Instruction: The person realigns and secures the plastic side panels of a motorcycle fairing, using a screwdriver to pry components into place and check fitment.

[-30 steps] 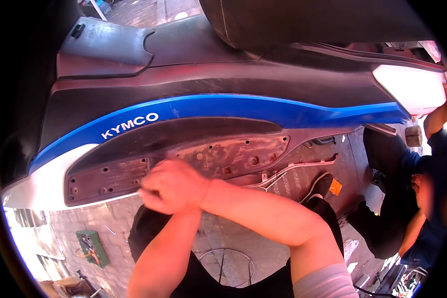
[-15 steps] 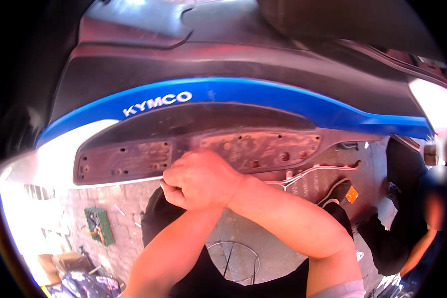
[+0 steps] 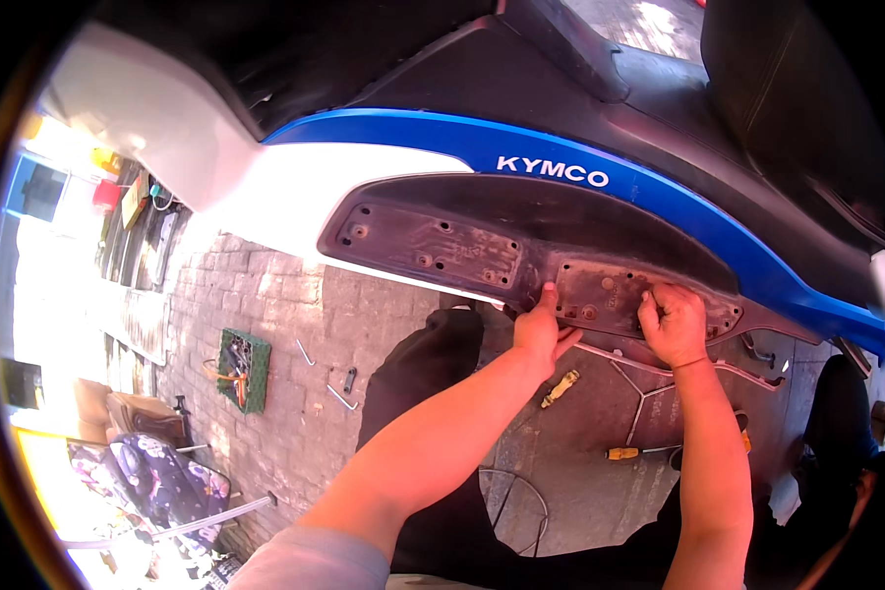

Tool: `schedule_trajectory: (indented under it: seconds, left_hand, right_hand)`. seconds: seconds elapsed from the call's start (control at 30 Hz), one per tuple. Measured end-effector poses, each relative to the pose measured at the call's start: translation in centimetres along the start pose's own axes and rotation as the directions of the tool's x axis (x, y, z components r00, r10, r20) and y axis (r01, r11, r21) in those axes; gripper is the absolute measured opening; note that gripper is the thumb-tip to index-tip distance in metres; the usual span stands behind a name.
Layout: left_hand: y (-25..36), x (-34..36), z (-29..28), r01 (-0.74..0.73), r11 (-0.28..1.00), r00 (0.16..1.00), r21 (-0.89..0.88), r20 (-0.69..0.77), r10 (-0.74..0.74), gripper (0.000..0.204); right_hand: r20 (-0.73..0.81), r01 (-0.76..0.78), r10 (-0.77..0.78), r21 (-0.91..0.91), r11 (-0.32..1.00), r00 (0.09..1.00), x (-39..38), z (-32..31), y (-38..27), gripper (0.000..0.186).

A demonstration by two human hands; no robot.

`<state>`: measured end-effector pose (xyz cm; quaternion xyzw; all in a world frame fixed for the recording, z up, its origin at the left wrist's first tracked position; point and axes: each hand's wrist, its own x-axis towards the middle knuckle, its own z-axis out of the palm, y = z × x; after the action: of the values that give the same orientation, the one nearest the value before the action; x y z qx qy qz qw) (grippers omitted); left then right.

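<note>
In front of me is a scooter's dark plastic footboard (image 3: 462,248), scuffed and dotted with screw holes, set beneath a blue trim strip (image 3: 678,197). My left hand (image 3: 537,334) is at the middle of its near edge. The left thumb points up over the panel and the other fingers lie at or under the edge, partly hidden. To the right, my right hand (image 3: 677,326) rests against the panel's right section with its fingers curled in. Whatever the right fingers hold is too small or hidden to make out.
Below lie a yellow-handled screwdriver (image 3: 623,453), a T-shaped metal wrench (image 3: 641,398) and a yellowish tool (image 3: 560,389). A green tray (image 3: 256,372) with tools sits on the paving at left, near hex keys (image 3: 342,397). Another person's dark-clothed legs (image 3: 836,413) are at right.
My hands, earlier overlapping at the panel's near edge, are now apart, the left at the edge and the right farther right on the panel. The view has swung left, showing more ground and tools.
</note>
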<state>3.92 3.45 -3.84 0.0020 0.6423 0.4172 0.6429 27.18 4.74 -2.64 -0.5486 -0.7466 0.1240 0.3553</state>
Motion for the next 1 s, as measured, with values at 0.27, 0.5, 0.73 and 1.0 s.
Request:
schedule_trajectory:
  seconds: [0.27, 0.5, 0.73, 1.0]
  left_hand:
    - [7.8, -9.2, -9.6, -0.249, 0.967, 0.953, 0.06, 0.194, 0.234, 0.096]
    - [8.7, -9.4, -7.5, -0.255, 0.948, 0.949, -0.192, 0.14, 0.284, 0.089]
    - [7.0, -10.0, -4.8, -0.428, 0.878, 0.849, -0.214, 0.237, 0.471, 0.1]
    - [9.4, -10.6, -7.1, -0.6, 0.781, 0.768, -0.174, 0.15, 0.623, 0.079]
  right_hand:
    - [-0.019, 0.071, -0.078, -0.251, 0.965, 0.997, -0.4, 1.8, -2.1, 0.018]
    - [-0.019, -0.01, 0.003, -0.342, 0.94, 1.0, -0.3, 1.7, -1.4, 0.014]
    - [0.073, -0.006, 0.032, -0.328, 0.945, 0.997, 2.0, 1.3, 2.6, 0.024]
    - [0.04, -0.073, 0.097, -0.413, 0.908, 0.994, 1.2, 1.3, 0.9, 0.022]
